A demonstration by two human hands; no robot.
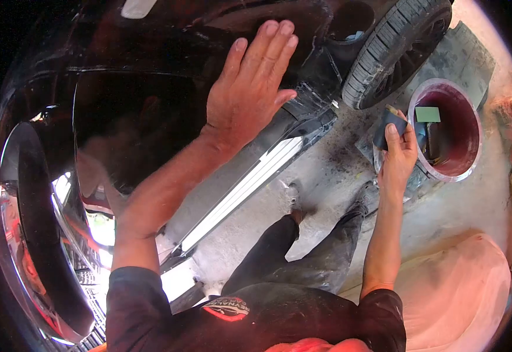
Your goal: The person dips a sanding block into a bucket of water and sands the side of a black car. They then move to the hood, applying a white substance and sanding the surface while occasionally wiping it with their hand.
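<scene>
My left hand [241, 88] lies flat against the glossy black side of a car [133, 100], its fingers stretched out and the thumb apart. Between the thumb and fingers of my right hand [400, 152] is a piece of dark grey sandpaper [384, 133], with a small yellowish edge showing at its top. That hand is just left of a round maroon bucket [465, 138]. A light green rectangular piece [427, 114] is at the bucket's opening, with darker items partly hidden below it.
A black tyre [379, 58] stands at the upper right, turned outward from the wheel arch. Along the car's lower edge runs a bright, reflective sill [241, 193]. A pale cloth-like cover [461, 281] lies at the lower right on the dusty concrete floor [326, 158].
</scene>
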